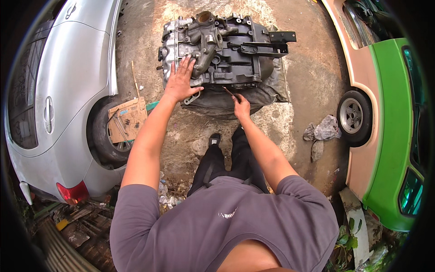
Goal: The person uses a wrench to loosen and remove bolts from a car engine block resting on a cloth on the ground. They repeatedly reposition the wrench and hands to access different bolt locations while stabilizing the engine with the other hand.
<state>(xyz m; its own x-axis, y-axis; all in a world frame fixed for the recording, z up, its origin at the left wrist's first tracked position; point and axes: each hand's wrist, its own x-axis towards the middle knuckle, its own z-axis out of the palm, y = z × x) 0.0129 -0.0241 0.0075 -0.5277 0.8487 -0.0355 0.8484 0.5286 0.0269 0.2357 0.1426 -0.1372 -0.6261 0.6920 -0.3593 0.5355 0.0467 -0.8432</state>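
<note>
A grey metal engine with a pipe-shaped manifold and black bracket lies on a dark padded sheet in front of me. My left hand rests with fingers spread on the engine's left side, beside the manifold and above a metal bracket. My right hand grips a thin dark tool, whose tip reaches the engine's lower edge; I cannot tell exactly what tool it is.
A silver car stands left, with cardboard holding tools and small parts against its wheel. A green and beige car stands right, near a crumpled cloth on the concrete. Scrap lies at lower left.
</note>
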